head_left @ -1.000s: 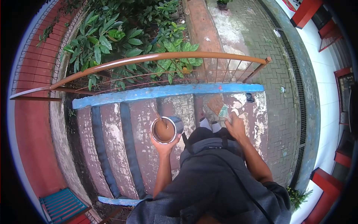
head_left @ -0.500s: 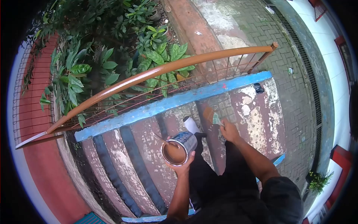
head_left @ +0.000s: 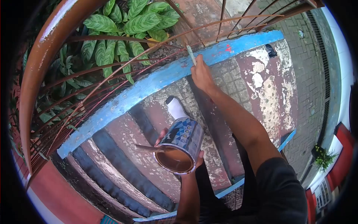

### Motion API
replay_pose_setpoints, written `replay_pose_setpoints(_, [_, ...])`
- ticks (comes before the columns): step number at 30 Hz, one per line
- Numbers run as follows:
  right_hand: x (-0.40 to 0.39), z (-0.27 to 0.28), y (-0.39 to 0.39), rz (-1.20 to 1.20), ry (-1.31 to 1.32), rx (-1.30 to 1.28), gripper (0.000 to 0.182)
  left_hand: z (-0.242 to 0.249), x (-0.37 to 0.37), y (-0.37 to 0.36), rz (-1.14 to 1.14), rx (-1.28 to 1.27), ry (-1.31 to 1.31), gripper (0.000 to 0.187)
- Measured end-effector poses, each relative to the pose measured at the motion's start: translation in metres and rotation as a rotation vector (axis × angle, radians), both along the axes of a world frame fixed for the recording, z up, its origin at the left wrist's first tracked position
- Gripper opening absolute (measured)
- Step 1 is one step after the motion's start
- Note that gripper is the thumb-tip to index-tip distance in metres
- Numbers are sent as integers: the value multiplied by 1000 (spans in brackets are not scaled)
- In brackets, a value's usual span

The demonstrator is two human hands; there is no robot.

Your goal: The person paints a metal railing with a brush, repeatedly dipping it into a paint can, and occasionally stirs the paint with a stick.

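Note:
My left hand (head_left: 200, 159) is wrapped round a paint can (head_left: 185, 136) with a blue patterned label, its open mouth tilted toward me. Brown paint (head_left: 175, 159) shows inside, and a stick (head_left: 143, 148) juts out over the rim on the left. With my right hand (head_left: 203, 74) I grip a paintbrush (head_left: 191, 55) by its pale handle. The brush reaches over the blue kerb to the lower thin bars of the brown railing (head_left: 220, 22); its bristles are hard to make out against the bars.
Worn steps (head_left: 130, 130) with dark stripes run below me, edged by a blue kerb (head_left: 149, 87). The thick brown handrail (head_left: 37, 67) curves close on the left. Leafy plants (head_left: 143, 20) grow behind the bars. A white-covered foot (head_left: 176, 107) stands near the can.
My right hand has moved the brush from over the steps up to the railing's lower bars. The view has come closer to the railing, and the can looks nearer.

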State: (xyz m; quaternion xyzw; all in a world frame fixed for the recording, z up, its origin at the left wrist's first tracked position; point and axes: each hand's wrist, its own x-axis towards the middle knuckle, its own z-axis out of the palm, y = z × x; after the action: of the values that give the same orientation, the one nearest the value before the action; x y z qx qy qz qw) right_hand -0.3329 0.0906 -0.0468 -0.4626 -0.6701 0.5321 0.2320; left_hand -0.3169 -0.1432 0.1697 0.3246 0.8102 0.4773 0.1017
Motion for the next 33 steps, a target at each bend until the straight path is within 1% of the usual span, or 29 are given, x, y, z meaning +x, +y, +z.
replay_pose_setpoints(1, [-9,-9,-2,-44,39,61,28,-8,1,-1,-10,7,-11,135])
replay_pose_setpoints(2, [-18,-16,-4,-39,31,58,28,-16,3,-5,-5,3,-20,135])
replay_pose_setpoints(4, [-36,-27,-6,-100,90,62,26,-29,7,-16,9,-20,-20,135])
replay_pose_setpoints(6, [-50,-35,-10,-96,106,77,27,-40,8,-23,13,-35,-18,135])
replay_pose_setpoints(8, [-64,-40,-14,-141,135,121,25,-46,9,-28,30,-28,-23,135])
replay_pose_setpoints(13, [-88,-46,-23,-187,169,138,23,-56,7,-38,74,0,-33,133])
replay_pose_setpoints(15, [-88,-42,-26,-190,166,140,22,-55,5,-38,72,-10,0,132])
replay_pose_setpoints(18, [-82,-40,-34,-171,145,129,22,-60,5,-49,82,2,-26,132])
replay_pose_setpoints(21, [-73,-40,-44,-153,140,179,21,-58,2,-52,83,-26,-33,133])
replay_pose_setpoints(27, [-62,-33,-50,-160,148,127,21,-55,-2,-40,82,-46,-83,131])
replay_pose_setpoints(33, [-52,-24,-58,-180,178,113,23,-62,-4,-32,5,-100,-31,133])
